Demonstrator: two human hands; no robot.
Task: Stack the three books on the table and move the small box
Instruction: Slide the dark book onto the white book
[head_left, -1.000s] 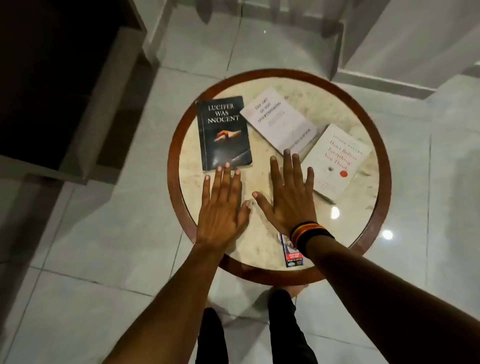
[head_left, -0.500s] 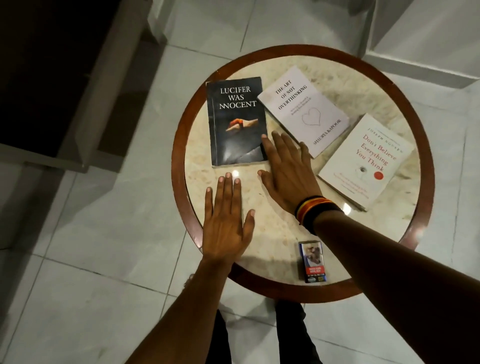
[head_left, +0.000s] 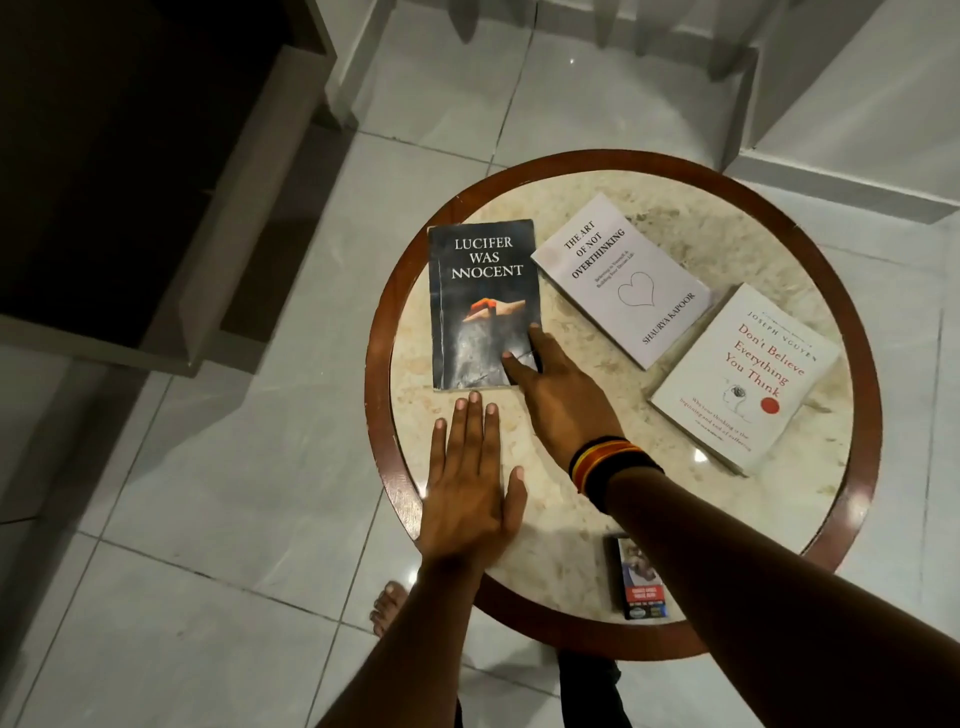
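Right hand (head_left: 558, 400) has no grip yet: its fingertips rest on the black book (head_left: 483, 306) at its near right corner. Left hand (head_left: 467, 488) lies flat and spread on the tabletop (head_left: 691, 218). Two white books lie apart at right; the small box (head_left: 640, 582) sits near the front rim.

The right hand (head_left: 558, 400) has slid left, fingers (head_left: 519, 366) now on the dark book (head_left: 480, 291)

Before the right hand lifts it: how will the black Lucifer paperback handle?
The black paperback probably flexes: thin, with a creased, worn cover. It likely slides easily on the polished table. Lying flat, it won't tip or roll. Right hand touches its near corner.
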